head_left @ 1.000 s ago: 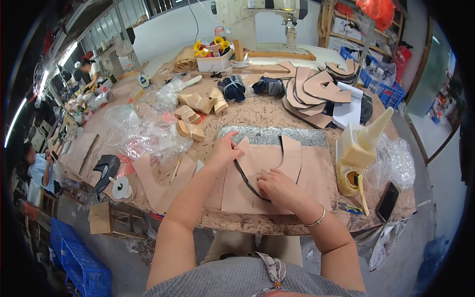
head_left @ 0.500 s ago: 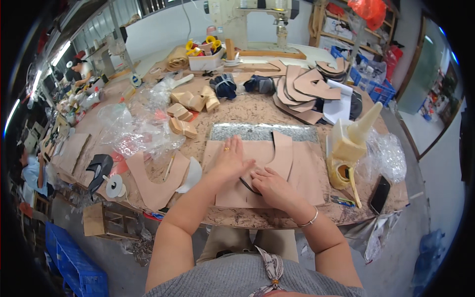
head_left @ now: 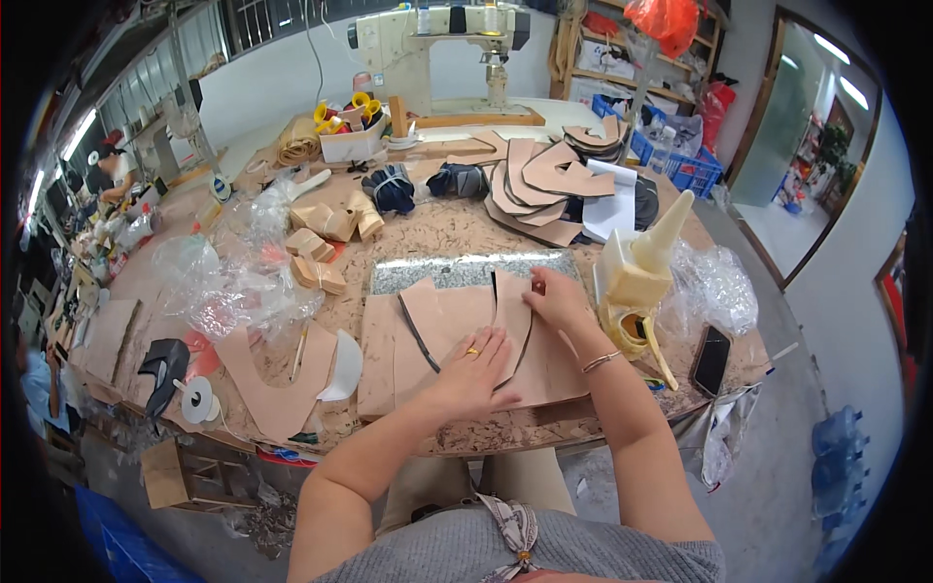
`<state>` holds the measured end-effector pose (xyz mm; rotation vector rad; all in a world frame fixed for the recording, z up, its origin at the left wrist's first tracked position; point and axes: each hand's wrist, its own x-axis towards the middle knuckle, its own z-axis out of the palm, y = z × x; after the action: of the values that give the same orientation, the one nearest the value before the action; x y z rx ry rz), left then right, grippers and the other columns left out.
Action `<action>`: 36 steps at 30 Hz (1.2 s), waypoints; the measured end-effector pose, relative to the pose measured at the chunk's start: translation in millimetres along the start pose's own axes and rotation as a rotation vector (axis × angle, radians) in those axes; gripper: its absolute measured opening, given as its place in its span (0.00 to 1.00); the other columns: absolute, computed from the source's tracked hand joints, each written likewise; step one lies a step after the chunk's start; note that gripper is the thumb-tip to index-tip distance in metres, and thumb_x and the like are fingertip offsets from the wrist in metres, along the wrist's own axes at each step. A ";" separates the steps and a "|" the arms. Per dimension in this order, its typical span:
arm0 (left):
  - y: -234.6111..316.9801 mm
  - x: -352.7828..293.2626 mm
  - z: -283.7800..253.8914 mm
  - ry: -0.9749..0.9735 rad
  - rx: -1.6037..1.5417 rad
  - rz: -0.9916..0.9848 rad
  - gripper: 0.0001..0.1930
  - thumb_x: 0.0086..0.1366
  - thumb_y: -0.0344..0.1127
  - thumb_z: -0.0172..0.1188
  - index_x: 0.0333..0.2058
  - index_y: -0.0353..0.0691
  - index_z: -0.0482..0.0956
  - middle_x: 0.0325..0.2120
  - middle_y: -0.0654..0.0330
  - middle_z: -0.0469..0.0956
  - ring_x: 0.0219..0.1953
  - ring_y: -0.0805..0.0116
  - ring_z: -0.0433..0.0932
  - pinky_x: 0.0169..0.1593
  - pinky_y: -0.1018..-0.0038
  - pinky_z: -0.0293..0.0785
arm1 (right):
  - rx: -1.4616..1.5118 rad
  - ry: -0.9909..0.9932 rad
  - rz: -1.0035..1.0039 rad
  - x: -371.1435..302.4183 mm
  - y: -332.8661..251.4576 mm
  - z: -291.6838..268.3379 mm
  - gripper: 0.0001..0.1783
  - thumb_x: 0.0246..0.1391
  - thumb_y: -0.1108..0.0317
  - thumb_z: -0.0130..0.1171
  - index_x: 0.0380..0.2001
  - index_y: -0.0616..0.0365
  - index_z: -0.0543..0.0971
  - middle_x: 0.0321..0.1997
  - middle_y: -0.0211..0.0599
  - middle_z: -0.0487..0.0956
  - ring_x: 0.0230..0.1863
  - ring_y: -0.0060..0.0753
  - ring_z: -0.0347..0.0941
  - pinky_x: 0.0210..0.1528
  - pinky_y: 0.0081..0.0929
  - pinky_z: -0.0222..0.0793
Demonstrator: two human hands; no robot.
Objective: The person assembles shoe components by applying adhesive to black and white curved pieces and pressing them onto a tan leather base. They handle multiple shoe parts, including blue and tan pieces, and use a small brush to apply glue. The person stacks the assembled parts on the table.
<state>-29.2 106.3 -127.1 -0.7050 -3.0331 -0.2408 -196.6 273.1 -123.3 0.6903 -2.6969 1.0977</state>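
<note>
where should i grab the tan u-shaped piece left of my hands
Likely the curved bottom of the U-shaped piece, pinched from the near side: it lies flat, its bend faces you close to the table edge, while a thin stick and a white piece crowd its right prong.

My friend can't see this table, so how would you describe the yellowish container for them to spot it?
On the big work table, find the person's right hand at the tan pieces. Just right of it stands the yellowish container. Unlike the flat black phone and crumpled clear plastic nearby, it carries a pale, tapering cone.
</note>
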 end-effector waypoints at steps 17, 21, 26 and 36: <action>-4.9 -25.2 10.5 0.159 0.041 0.035 0.50 0.57 0.73 0.44 0.64 0.35 0.54 0.65 0.43 0.53 0.69 0.49 0.47 0.68 0.57 0.43 | 0.767 -0.448 -0.074 -26.0 -25.9 -43.2 0.07 0.54 0.74 0.59 0.36 0.64 0.80 0.34 0.29 0.80 0.38 0.19 0.74 0.43 0.19 0.70; -2.9 -25.2 4.4 0.209 0.039 0.076 0.51 0.55 0.74 0.45 0.64 0.35 0.55 0.64 0.46 0.55 0.68 0.49 0.49 0.68 0.55 0.43 | 0.669 -0.222 0.109 18.9 0.2 -17.7 0.09 0.53 0.72 0.61 0.36 0.66 0.80 0.33 0.30 0.80 0.34 0.19 0.75 0.39 0.18 0.72; -3.8 -25.7 12.1 0.227 0.028 0.076 0.52 0.54 0.75 0.45 0.63 0.33 0.56 0.63 0.47 0.58 0.67 0.50 0.52 0.68 0.54 0.45 | 0.473 -0.225 0.238 29.3 5.1 7.1 0.08 0.51 0.73 0.58 0.34 0.63 0.81 0.29 0.32 0.80 0.30 0.22 0.75 0.35 0.21 0.74; 13.4 -5.9 16.1 0.366 -0.117 0.037 0.44 0.53 0.68 0.55 0.45 0.23 0.71 0.48 0.44 0.69 0.54 0.49 0.67 0.58 0.63 0.65 | 0.216 -0.284 -0.013 19.6 -10.6 -2.1 0.21 0.42 0.66 0.70 0.41 0.62 0.79 0.37 0.36 0.81 0.34 0.25 0.75 0.36 0.26 0.72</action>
<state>-17.7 118.1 -141.3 -0.6401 -2.6726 -0.4900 -209.1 260.9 -109.3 0.9631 -2.8215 1.3995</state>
